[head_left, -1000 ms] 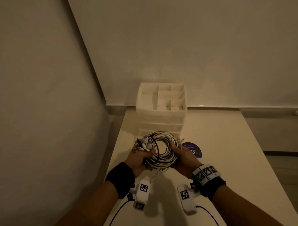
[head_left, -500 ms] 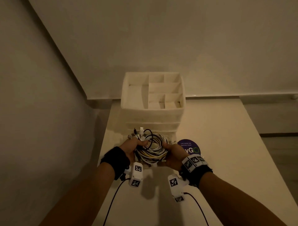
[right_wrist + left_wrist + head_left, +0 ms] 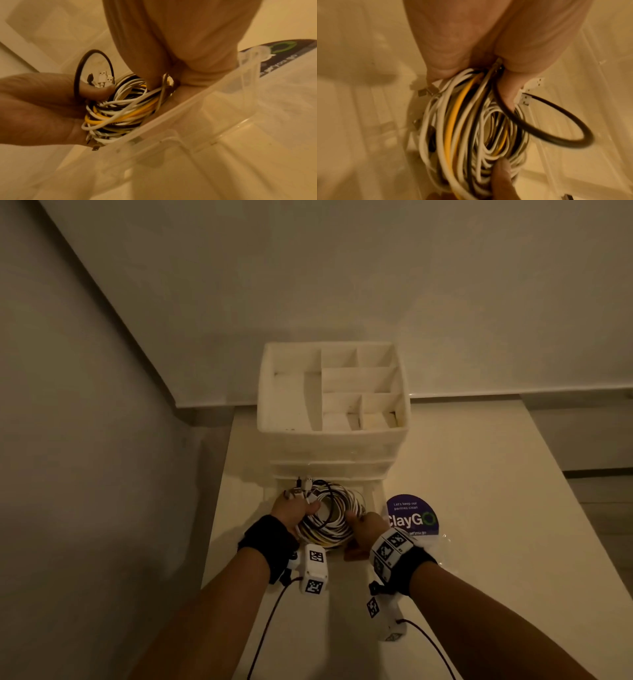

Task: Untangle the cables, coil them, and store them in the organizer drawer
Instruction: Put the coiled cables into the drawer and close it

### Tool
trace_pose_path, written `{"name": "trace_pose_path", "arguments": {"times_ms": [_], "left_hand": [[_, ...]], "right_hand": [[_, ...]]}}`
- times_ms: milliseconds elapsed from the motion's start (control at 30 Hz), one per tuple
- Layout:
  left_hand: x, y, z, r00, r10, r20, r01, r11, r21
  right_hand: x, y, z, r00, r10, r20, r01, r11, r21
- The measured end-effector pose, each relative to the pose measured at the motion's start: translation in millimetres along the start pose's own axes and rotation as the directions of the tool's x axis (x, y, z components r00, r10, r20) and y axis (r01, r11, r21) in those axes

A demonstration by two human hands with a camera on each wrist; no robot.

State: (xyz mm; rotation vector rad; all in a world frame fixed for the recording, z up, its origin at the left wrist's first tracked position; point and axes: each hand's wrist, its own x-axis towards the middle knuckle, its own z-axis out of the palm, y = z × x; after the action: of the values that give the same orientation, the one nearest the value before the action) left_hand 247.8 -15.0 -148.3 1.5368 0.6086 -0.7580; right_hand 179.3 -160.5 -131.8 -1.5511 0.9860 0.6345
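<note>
Both hands (image 3: pixel 329 520) curled, forearms extended forward.

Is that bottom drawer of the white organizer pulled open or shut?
Open: the clear drawer sticks out from the organizer, and both hands lower the cable coil into it.

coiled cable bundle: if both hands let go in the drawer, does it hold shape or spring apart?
Probably springs a little: the cable bundle is untied, and a black loop already bulges out. Likely floppy, since both hands support it. The drawer wall may contain it.
</note>
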Motion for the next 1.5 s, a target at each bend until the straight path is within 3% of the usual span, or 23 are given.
{"name": "trace_pose_path", "arguments": {"times_ms": [133, 233, 300, 367, 400, 467, 533, 567, 600, 667, 833, 900, 933, 967, 1033, 1067, 1100, 1167, 1200, 1267, 1333, 1367, 1500], "left_hand": [[-7, -13, 10, 0.979, 0.132, -0.154, -0.146, 0.986, -0.082], [-22, -22, 12, 0.951, 0.253, -0.177, -0.258, 0.966, -0.004], [-27, -28, 9, 0.926, 0.327, -0.189, -0.309, 0.944, 0.119], [-26, -33, 8, 0.905, 0.367, -0.216, -0.318, 0.919, 0.232], [-28, -34, 9, 0.898, 0.378, -0.227, -0.313, 0.909, 0.274], [-22, -38, 12, 0.895, 0.396, -0.207, -0.311, 0.885, 0.346], [-17, -39, 11, 0.895, 0.403, -0.193, -0.298, 0.859, 0.416], [-15, -41, 12, 0.889, 0.409, -0.208, -0.293, 0.854, 0.429], [-14, -40, 14, 0.901, 0.362, -0.239, -0.261, 0.892, 0.369], [-21, -38, 16, 0.902, 0.381, -0.205, -0.300, 0.892, 0.337], [-44, -42, 10, 0.887, 0.445, -0.121, -0.405, 0.877, 0.256], [-59, -49, 3, 0.843, 0.529, -0.096, -0.489, 0.828, 0.274], [-68, -54, 0, 0.789, 0.610, -0.070, -0.551, 0.754, 0.356], [-73, -62, 0, 0.711, 0.703, -0.014, -0.602, 0.619, 0.504], [-69, -74, -6, 0.586, 0.794, 0.164, -0.541, 0.232, 0.808], [-63, -72, -8, 0.614, 0.763, 0.202, -0.436, 0.115, 0.893], [-56, -68, -9, 0.661, 0.727, 0.185, -0.331, 0.062, 0.942], [-40, -56, -10, 0.795, 0.594, 0.124, -0.212, 0.081, 0.974], [-35, -52, -9, 0.819, 0.562, 0.117, -0.199, 0.087, 0.976], [-27, -51, -5, 0.786, 0.603, 0.134, -0.228, 0.082, 0.970], [-27, -49, 1, 0.808, 0.570, 0.148, -0.227, 0.070, 0.971], [-24, -50, 4, 0.795, 0.586, 0.156, -0.229, 0.051, 0.972], [-20, -51, 7, 0.782, 0.615, 0.102, -0.226, 0.127, 0.966]], "right_hand": [[6, 3, -1, 0.995, -0.094, -0.024, 0.090, 0.988, -0.127], [8, 10, 1, 0.968, -0.204, -0.148, 0.178, 0.969, -0.169], [4, 16, 4, 0.927, -0.287, -0.240, 0.266, 0.957, -0.119], [-4, 24, 6, 0.862, -0.434, -0.262, 0.374, 0.893, -0.250], [-10, 28, 7, 0.803, -0.535, -0.264, 0.434, 0.827, -0.357], [-29, 29, 9, 0.604, -0.765, -0.223, 0.577, 0.613, -0.539], [-40, 24, 15, 0.459, -0.888, 0.010, 0.673, 0.341, -0.657], [-38, 22, 19, 0.444, -0.878, 0.177, 0.693, 0.211, -0.690], [-33, 21, 19, 0.449, -0.834, 0.320, 0.693, 0.100, -0.714], [-14, 23, 14, 0.493, -0.753, 0.435, 0.664, 0.003, -0.748], [16, 32, 7, 0.573, -0.711, 0.408, 0.579, -0.002, -0.816], [14, 31, 13, 0.587, -0.706, 0.397, 0.553, -0.010, -0.833], [12, 31, 15, 0.587, -0.709, 0.391, 0.545, -0.012, -0.838], [11, 30, 17, 0.588, -0.710, 0.388, 0.536, -0.017, -0.844], [10, 31, 18, 0.591, -0.712, 0.379, 0.528, -0.013, -0.849], [12, 32, 18, 0.595, -0.712, 0.373, 0.531, 0.000, -0.847], [12, 33, 19, 0.611, -0.700, 0.369, 0.529, 0.014, -0.849], [10, 30, 19, 0.624, -0.696, 0.356, 0.517, 0.027, -0.856], [9, 30, 19, 0.612, -0.709, 0.351, 0.521, 0.028, -0.853], [8, 30, 17, 0.601, -0.707, 0.372, 0.550, 0.028, -0.835], [12, 33, 17, 0.582, -0.712, 0.392, 0.576, 0.021, -0.817], [13, 33, 15, 0.576, -0.720, 0.388, 0.584, 0.030, -0.811], [16, 32, 11, 0.578, -0.721, 0.384, 0.644, 0.113, -0.757]]}}
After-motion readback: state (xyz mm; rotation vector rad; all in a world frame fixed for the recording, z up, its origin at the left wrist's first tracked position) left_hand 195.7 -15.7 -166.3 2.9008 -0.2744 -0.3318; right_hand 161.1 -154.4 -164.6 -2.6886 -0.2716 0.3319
